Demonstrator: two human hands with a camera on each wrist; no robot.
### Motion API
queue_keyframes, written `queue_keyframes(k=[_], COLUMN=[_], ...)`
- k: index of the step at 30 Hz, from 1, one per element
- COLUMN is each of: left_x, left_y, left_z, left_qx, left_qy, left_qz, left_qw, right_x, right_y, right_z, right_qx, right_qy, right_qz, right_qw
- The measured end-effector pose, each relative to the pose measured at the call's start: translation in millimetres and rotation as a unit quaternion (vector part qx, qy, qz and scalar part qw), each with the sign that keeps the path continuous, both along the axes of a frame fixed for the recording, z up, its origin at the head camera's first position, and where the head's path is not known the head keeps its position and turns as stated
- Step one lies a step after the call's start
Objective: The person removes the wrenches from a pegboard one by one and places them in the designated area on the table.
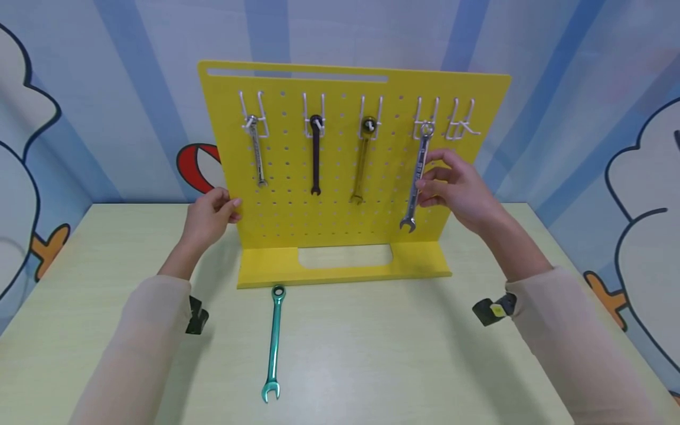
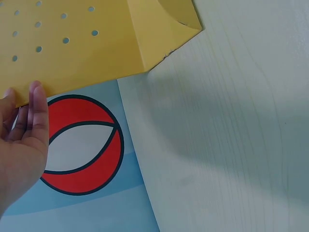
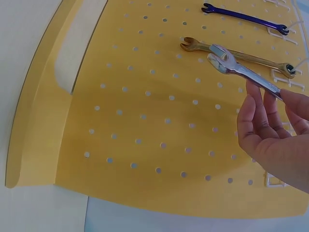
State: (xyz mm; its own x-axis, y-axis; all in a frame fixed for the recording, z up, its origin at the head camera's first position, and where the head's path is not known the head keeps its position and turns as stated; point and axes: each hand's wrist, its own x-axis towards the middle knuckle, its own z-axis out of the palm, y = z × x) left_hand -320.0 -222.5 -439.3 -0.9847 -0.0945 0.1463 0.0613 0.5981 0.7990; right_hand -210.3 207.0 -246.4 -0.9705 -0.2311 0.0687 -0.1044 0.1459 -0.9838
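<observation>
My right hand [image 1: 459,189] pinches a silver combination wrench [image 1: 417,177] between thumb and fingers. The wrench's ring end is up at the white hook second from the right, and its open end points down. In the right wrist view, the same wrench [image 3: 246,72] stands out from the board, its ring end hidden by the hand [image 3: 275,130]. At the left edge of the yellow pegboard [image 1: 329,224], my left hand [image 1: 209,218] grips the board's side. A green wrench [image 1: 274,342] lies on the table in front of the board.
A small silver wrench [image 1: 257,153], a dark wrench [image 1: 316,159] and a gold wrench [image 1: 363,165] hang from other hooks. The rightmost hook [image 1: 461,121] holds nothing. A printed backdrop [image 1: 340,29] stands behind the pale wooden table [image 1: 372,354].
</observation>
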Motion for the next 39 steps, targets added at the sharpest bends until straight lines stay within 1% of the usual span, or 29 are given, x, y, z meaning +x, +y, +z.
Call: queue_keyframes(k=[1,3,5,6,7,8,9,12,13,14,16,19,23,27,30,32,39], left_x=[9.6,24.3,40.3,43.4,47.2,48.6,50.9,62.2,69.5,74.2,81.0,84.4,84.4,82.2,82.7,83.7,81.8], left_y=[5,12,20,21,22,23,24,31,35,38,41,43,43,41,42,42,43], left_z=[13.7,33.3,53.5,57.4,61.8,62.5,64.8,78.0,86.5,92.4,100.0,103.9,104.5,101.6,101.9,102.8,100.7], left_qx=[0.017,0.027,0.041,0.051,0.051,0.038,0.038,0.033,0.022,0.020,0.014,0.010,0.010,0.010,0.011,0.010,0.012], left_qy=[-0.009,-0.024,-0.036,-0.037,-0.040,-0.037,-0.037,-0.035,-0.035,-0.034,-0.034,-0.038,-0.040,-0.035,-0.032,-0.033,-0.034], left_qz=[-0.013,-0.022,-0.023,-0.030,-0.030,-0.023,-0.019,-0.025,-0.023,-0.026,-0.029,-0.030,-0.030,-0.032,-0.034,-0.033,-0.031], left_qw=[0.9997,0.9991,0.9982,0.9976,0.9975,0.9983,0.9984,0.9985,0.9989,0.9989,0.9989,0.9988,0.9987,0.9988,0.9989,0.9988,0.9989], right_x=[0.9,2.7,4.1,4.6,5.1,5.5,6.0,7.0,7.3,7.6,8.4,10.0,11.8,12.9,13.6,14.1,14.6], right_y=[0,0,0,0,0,0,0,0,0,0,0,0,0,-2,-4,-5,-10], right_z=[0.8,2.1,3.3,3.8,4.3,4.7,5.2,6.4,6.8,7.3,8.3,10.1,12.5,12.7,11.3,10.2,2.9], right_qx=[0.001,0.000,0.004,0.004,0.007,0.011,0.015,0.020,0.022,0.021,0.021,0.016,0.010,0.033,0.052,0.054,0.032], right_qy=[0.000,0.001,0.003,0.004,0.006,0.007,0.009,0.012,0.012,0.013,0.015,0.020,0.024,0.031,0.035,0.035,0.030], right_qz=[0.000,0.003,0.004,0.005,0.005,0.005,0.005,0.006,0.006,0.006,0.008,0.015,0.032,0.028,0.020,0.022,0.049], right_qw=[1.000,1.000,1.000,1.000,1.000,1.000,1.000,1.000,1.000,1.000,1.000,1.000,0.999,0.999,0.998,0.998,0.998])
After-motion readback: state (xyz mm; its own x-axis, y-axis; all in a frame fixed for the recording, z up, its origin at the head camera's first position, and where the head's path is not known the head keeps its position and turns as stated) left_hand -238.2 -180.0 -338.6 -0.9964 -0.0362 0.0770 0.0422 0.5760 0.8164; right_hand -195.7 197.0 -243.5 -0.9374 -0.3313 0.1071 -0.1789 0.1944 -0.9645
